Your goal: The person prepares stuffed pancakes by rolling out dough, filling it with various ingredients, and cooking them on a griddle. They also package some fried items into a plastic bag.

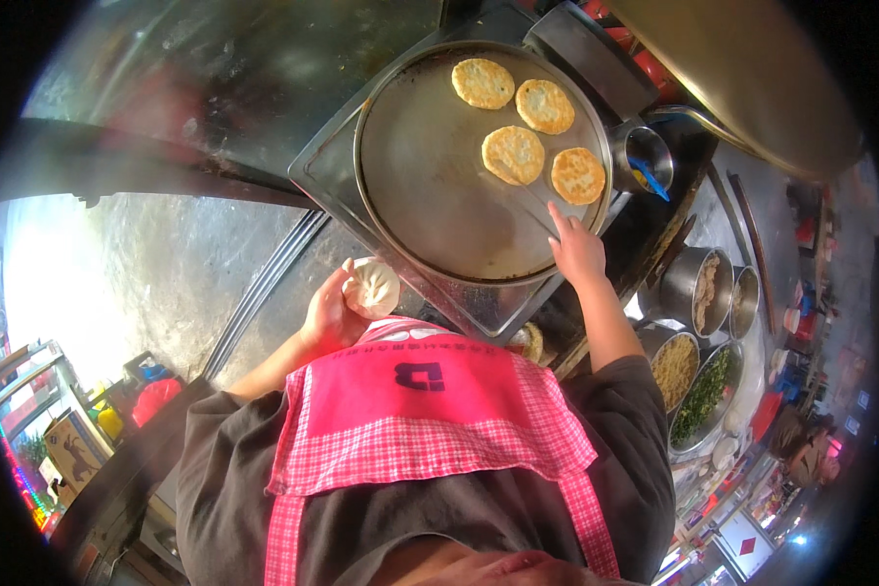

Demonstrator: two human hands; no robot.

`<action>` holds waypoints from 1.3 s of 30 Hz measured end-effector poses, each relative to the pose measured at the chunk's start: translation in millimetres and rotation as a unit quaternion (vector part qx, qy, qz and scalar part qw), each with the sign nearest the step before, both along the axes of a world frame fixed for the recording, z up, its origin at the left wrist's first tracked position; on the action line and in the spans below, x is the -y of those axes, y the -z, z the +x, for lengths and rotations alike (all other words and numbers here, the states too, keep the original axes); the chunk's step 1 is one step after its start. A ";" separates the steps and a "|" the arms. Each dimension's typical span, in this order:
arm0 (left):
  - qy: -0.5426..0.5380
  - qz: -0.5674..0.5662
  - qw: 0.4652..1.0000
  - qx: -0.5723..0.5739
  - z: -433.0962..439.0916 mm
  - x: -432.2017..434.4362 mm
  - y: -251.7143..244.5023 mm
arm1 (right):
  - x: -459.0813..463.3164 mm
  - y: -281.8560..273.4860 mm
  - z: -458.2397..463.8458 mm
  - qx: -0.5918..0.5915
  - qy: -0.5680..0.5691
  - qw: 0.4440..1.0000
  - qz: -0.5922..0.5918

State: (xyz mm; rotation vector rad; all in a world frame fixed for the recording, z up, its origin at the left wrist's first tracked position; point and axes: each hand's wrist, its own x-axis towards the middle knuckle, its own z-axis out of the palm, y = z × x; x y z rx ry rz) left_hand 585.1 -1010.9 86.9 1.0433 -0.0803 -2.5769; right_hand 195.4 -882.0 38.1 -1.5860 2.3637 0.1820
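My left hand [335, 311] holds a raw, pleated round of filled dough [373, 288] in front of the apron, left of the griddle's near edge. Over the near right part of the round griddle [425, 161] is my right hand [579, 249], its index finger stretched forward. A thin tool, probably a metal spatula [539, 209], runs from this hand towards a browned flatbread [513, 155]; blur hides its exact shape. Close beyond the fingertip lies a darker browned flatbread [578, 176]. Two paler flatbreads, one at the far rim [483, 83] and one beside it [545, 106], rest on the same griddle.
Right of the griddle stands a metal cup [639, 157] with a blue-handled utensil [650, 178]. A large round lid [747, 80] looms at upper right. Metal pots of filling [712, 289] and a bowl of chopped greens [703, 399] sit by my right elbow.
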 end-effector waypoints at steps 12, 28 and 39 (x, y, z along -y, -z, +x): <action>0.285 -0.433 0.830 0.206 -80.1 51.8 53.3 | -67.8 13.7 33.9 0.471 0.304 0.810 -0.169; 0.485 -0.806 0.174 0.292 -168.5 47.2 113.6 | -97.9 -19.0 77.3 0.575 0.362 0.688 -0.253; 0.431 -0.879 0.023 0.203 -175.0 73.2 145.6 | -107.9 -8.0 71.8 0.588 0.362 0.671 -0.269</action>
